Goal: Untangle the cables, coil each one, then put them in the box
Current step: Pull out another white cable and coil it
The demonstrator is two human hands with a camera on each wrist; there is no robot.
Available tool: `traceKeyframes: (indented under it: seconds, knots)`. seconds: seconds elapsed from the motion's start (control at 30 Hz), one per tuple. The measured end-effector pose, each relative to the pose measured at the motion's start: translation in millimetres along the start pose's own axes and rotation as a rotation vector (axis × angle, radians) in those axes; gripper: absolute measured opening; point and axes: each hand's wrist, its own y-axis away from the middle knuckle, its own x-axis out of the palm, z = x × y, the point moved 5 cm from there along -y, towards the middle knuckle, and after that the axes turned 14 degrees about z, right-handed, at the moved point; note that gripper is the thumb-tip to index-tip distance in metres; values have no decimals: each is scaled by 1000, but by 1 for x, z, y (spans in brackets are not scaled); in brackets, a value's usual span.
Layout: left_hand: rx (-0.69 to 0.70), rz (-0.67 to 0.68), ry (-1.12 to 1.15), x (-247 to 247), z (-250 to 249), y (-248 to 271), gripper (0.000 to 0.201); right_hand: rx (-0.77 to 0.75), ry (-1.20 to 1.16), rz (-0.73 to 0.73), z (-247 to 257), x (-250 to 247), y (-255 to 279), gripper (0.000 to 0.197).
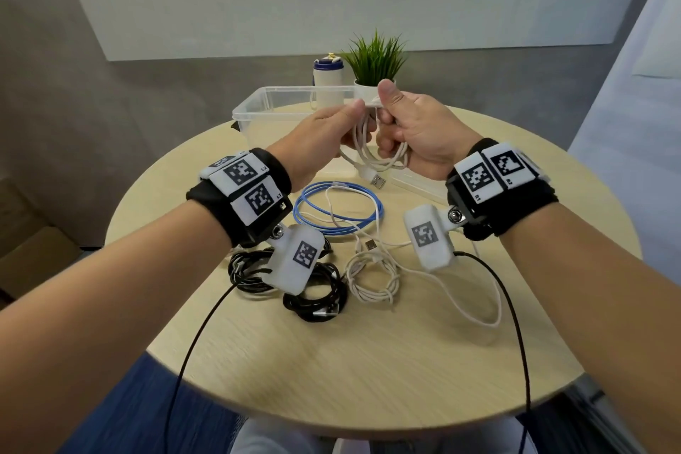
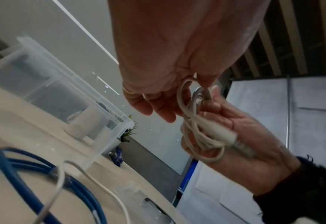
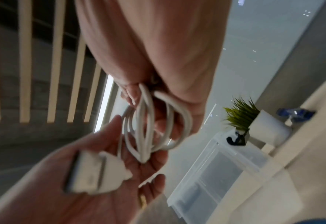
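Observation:
A white USB cable [image 1: 363,147] wound into a small coil hangs in the air between my two hands, above the near wall of the clear plastic box [image 1: 258,103]. My left hand [image 1: 346,122] pinches the top of the coil with thumb and forefinger. My right hand [image 1: 390,118] has its fingers curled through the loops, thumb up. The metal plug [image 1: 377,181] dangles below. The left wrist view shows the white cable [image 2: 196,128] looped around my right hand [image 2: 235,128]. From the right wrist, the coil [image 3: 148,128] and its blurred plug [image 3: 93,174] lie against my left hand [image 3: 72,189].
On the round wooden table [image 1: 331,361] lie a blue coiled cable [image 1: 339,212], two black cable bundles [image 1: 317,300], and another white cable [image 1: 372,282] with a loose tail. A clear lid [image 1: 416,186], a potted plant [image 1: 374,59] and a bottle [image 1: 328,81] stand by the box.

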Motion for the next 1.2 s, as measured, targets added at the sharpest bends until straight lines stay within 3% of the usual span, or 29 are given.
traceKeyframes:
  seconds: [0.3,0.43,0.63,0.73,0.97,1.07,1.2]
  knots:
    - [-37,-86,353,5,11,-7,31,-81,436,-102,-5,-1,-3,32]
    - [-72,-184,339,-2,18,-8,28,-72,413,-71,-11,-1,2,25]
    - [-79,-171,276,-2,21,-5,29,-31,518,-39,-17,-1,0,38]
    - [-80,-165,275,-2,18,-4,33,-29,560,-74,-18,-2,-2,34]
    - [-57,-188,313,-1,17,-4,20,-81,405,-175,-4,-5,-1,17]
    - [-171,-124,416,7,24,-3,18,-121,309,-258,1,-9,-1,18]
    - [-237,-114,430,14,29,-1,22,-69,154,-209,-4,-2,-2,19]
